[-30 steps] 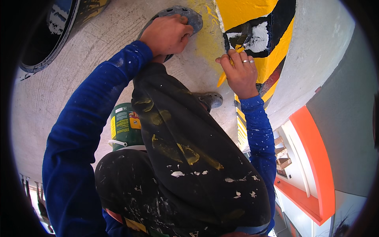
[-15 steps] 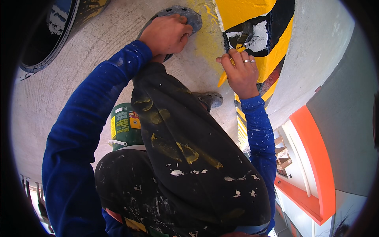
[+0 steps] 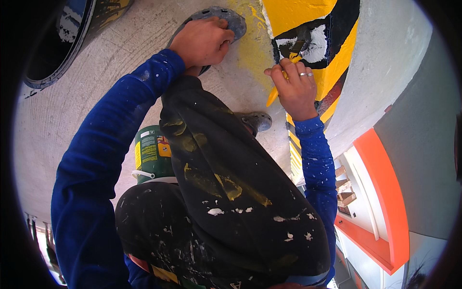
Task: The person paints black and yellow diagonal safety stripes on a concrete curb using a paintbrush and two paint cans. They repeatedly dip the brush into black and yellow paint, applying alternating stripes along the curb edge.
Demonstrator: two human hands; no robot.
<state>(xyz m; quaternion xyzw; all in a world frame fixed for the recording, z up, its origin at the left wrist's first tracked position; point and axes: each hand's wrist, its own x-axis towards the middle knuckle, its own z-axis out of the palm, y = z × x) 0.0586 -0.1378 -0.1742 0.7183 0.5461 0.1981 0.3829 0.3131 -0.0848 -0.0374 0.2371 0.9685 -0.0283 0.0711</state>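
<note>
My right hand [image 3: 294, 89] grips a paintbrush [image 3: 272, 97] with a yellow handle, which sticks out below the fingers. Its dark bristles touch a black and white patch [image 3: 317, 43] on a low concrete barrier painted in yellow [image 3: 299, 13] and black. Part of that patch is wet-looking black, the rest still bare white. My left hand [image 3: 201, 42] rests over my grey clog [image 3: 236, 21] with its fingers curled in. Whatever lies inside those fingers is hidden.
A large paint-marked drum [image 3: 86, 45] with a dark opening lies at the upper left. Beside my bent leg stands a green bucket [image 3: 153, 161] with a white handle. Yellow smears [image 3: 255, 53] mark the concrete floor along the barrier. An orange-edged structure [image 3: 385, 202] is at the right.
The brush has shifted slightly, its bristles leaning a little differently on the patch. My right hand moved a touch to the right. My left hand has stayed put.
</note>
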